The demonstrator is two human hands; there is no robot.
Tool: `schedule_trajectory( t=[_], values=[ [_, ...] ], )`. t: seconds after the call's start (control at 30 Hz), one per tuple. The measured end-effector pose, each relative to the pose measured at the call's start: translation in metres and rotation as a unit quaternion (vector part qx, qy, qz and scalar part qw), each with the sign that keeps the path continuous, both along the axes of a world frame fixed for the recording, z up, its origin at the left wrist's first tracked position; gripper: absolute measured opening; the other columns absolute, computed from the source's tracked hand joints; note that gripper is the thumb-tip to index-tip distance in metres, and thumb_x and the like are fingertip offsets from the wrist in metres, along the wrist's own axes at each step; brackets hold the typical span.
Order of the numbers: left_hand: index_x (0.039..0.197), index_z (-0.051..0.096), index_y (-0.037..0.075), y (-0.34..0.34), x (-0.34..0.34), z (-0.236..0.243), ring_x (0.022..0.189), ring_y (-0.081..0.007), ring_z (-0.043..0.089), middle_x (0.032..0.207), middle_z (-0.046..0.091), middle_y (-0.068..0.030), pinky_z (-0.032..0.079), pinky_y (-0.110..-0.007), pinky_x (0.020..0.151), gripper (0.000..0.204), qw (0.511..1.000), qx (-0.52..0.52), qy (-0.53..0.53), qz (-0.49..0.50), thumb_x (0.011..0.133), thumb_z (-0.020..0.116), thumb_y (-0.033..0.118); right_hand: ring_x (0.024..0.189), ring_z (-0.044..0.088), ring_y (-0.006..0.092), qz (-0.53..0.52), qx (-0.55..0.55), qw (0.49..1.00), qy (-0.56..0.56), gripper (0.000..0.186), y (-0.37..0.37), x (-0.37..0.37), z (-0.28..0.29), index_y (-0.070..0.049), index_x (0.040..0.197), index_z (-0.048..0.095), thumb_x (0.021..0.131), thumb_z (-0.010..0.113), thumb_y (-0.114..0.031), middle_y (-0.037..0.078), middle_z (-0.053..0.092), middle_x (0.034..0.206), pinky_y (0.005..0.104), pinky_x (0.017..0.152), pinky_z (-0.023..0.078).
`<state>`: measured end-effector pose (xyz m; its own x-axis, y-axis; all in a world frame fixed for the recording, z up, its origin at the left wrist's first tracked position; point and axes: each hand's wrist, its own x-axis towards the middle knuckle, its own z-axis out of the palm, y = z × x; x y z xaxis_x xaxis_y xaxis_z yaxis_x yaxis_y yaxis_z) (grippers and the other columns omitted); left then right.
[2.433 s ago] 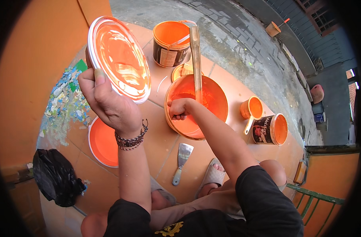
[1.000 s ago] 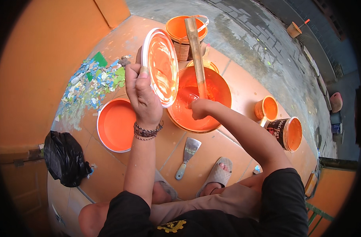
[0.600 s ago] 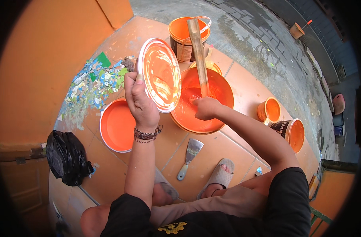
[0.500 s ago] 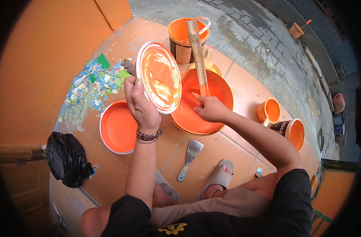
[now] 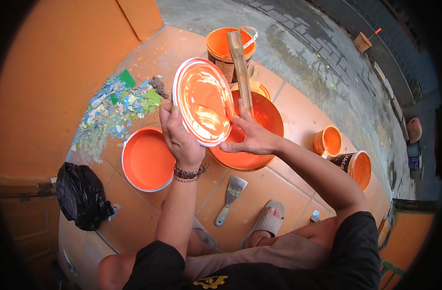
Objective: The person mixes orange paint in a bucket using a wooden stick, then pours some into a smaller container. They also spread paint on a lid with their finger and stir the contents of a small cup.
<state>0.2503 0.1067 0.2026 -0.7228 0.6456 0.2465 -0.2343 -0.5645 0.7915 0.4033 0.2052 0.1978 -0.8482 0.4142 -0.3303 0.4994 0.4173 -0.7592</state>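
Observation:
My left hand (image 5: pixel 184 142) grips the left rim of a round white-edged lid (image 5: pixel 205 101). The lid is tilted up, its face smeared with wet orange paint. At its right edge is my right hand (image 5: pixel 256 136), fingers apart and holding nothing; an orange-coated finger is at the rim. Behind the hand and lid, partly hidden by them, lies a wide basin (image 5: pixel 275 116) of orange paint. A wooden stick (image 5: pixel 239 67) stands leaning in it. To the left of my left wrist, a white-rimmed bucket (image 5: pixel 148 159) contains orange paint.
A handled bucket (image 5: pixel 220 42) stands behind the basin. On the right are an orange dipper (image 5: pixel 327 140) and a tipped paint can (image 5: pixel 360 169). A scraper (image 5: pixel 229 200) lies near my feet. Paint flakes (image 5: pixel 119 104) and a black plastic bag (image 5: pixel 83 195) lie left.
My right hand has come up out of the basin to the lid's right edge, its fingers spreading. The lid in my left hand has shifted slightly right and down in view.

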Motion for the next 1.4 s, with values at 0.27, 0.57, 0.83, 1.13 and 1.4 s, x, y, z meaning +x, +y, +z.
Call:
schedule_trajectory(
  t=[0.27, 0.57, 0.83, 1.13, 1.4],
  values=[
    [0.095, 0.042, 0.002, -0.001, 0.007, 0.006, 0.089, -0.0128, 0.05, 0.096, 0.05, -0.0058, 0.043, -0.031, 0.084, 0.024, 0.999, -0.01, -0.001, 0.043, 0.094, 0.037, 0.025, 0.137, -0.019, 0.0431, -0.009, -0.043, 0.999, -0.009, 0.111, -0.011, -0.005, -0.004, -0.009, 0.143, 0.031, 0.063, 0.058, -0.08, 0.031, -0.014, 0.148, 0.0609, 0.109, 0.003],
    [0.095, 0.044, 0.0, -0.001, 0.015, 0.01, 0.089, -0.0127, 0.049, 0.094, 0.048, -0.0054, 0.042, -0.03, 0.083, 0.025, 0.996, -0.029, 0.037, 0.077, 0.094, 0.038, 0.025, 0.137, -0.023, 0.0408, -0.071, 0.022, 0.997, 0.006, 0.107, -0.006, -0.005, 0.006, -0.005, 0.138, 0.038, 0.066, 0.05, -0.083, 0.03, -0.014, 0.148, 0.0672, 0.105, 0.002],
    [0.094, 0.044, 0.0, -0.002, 0.021, 0.013, 0.086, -0.0129, 0.05, 0.091, 0.049, -0.005, 0.043, -0.031, 0.082, 0.025, 0.998, -0.005, -0.005, 0.067, 0.095, 0.039, 0.025, 0.136, -0.024, 0.042, -0.098, 0.041, 0.994, 0.017, 0.098, -0.005, -0.013, -0.002, -0.003, 0.129, 0.049, 0.074, 0.036, -0.083, 0.027, -0.015, 0.149, 0.066, 0.105, -0.004],
    [0.092, 0.043, 0.002, 0.0, 0.028, 0.013, 0.085, -0.0107, 0.049, 0.091, 0.051, -0.0048, 0.043, -0.028, 0.082, 0.019, 0.999, 0.003, -0.043, 0.029, 0.095, 0.039, 0.02, 0.136, -0.022, 0.0427, -0.115, 0.027, 0.993, -0.011, 0.088, -0.002, -0.017, 0.003, -0.004, 0.118, 0.057, 0.081, 0.025, -0.078, 0.027, -0.014, 0.149, 0.0646, 0.105, -0.008],
    [0.092, 0.043, 0.003, 0.004, 0.028, 0.014, 0.085, -0.0098, 0.048, 0.088, 0.05, -0.0038, 0.042, -0.027, 0.082, 0.019, 0.997, 0.003, -0.078, -0.001, 0.096, 0.039, 0.021, 0.137, -0.021, 0.0428, -0.105, 0.109, 0.988, 0.009, 0.082, 0.0, -0.018, 0.004, -0.005, 0.114, 0.059, 0.082, 0.032, -0.075, 0.026, -0.012, 0.15, 0.0643, 0.105, -0.009]
  ],
)
